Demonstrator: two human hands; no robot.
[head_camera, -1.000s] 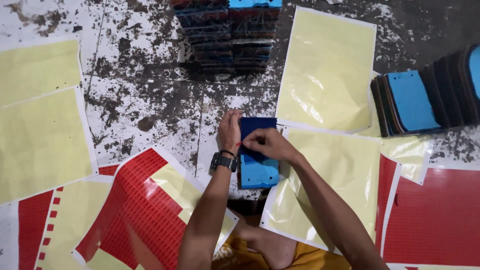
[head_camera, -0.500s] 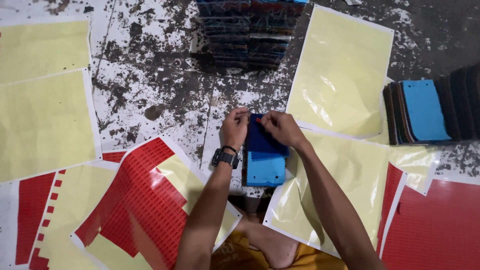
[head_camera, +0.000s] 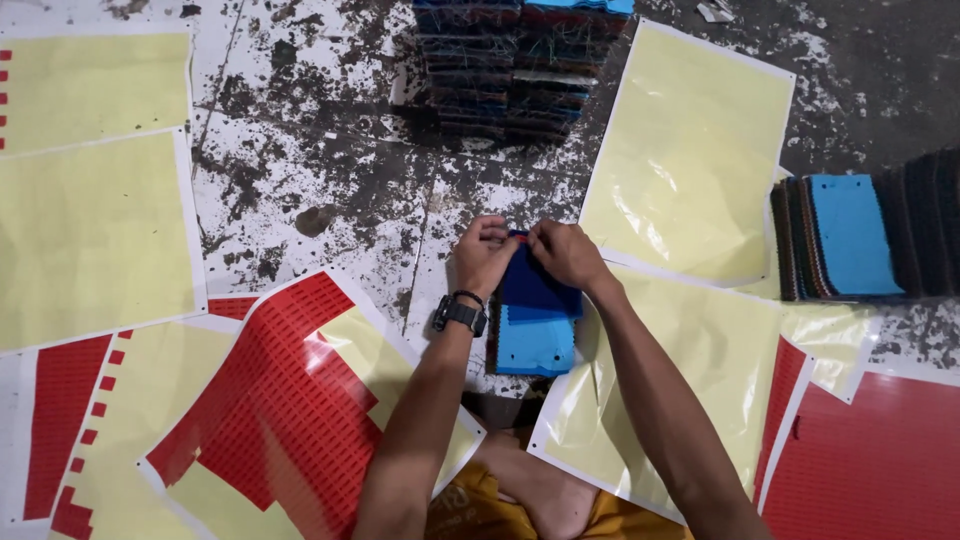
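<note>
Speckled concrete floor (head_camera: 330, 170), strewn with pale yellow backing sheets (head_camera: 95, 240) and red sticker sheets (head_camera: 290, 410). Two stacks of fabric swatches: one at the top edge (head_camera: 510, 70), one at the right (blue piece on top) (head_camera: 850, 235). Centre: small swatch stack (head_camera: 535, 335) lying on the floor between the forearms. Left hand (head_camera: 482, 255) (black wristwatch (head_camera: 460, 315) on the wrist) and right hand (head_camera: 565, 252) both pinch the far edge of its dark blue top piece (head_camera: 535, 285), fingertips closed on it.
</note>
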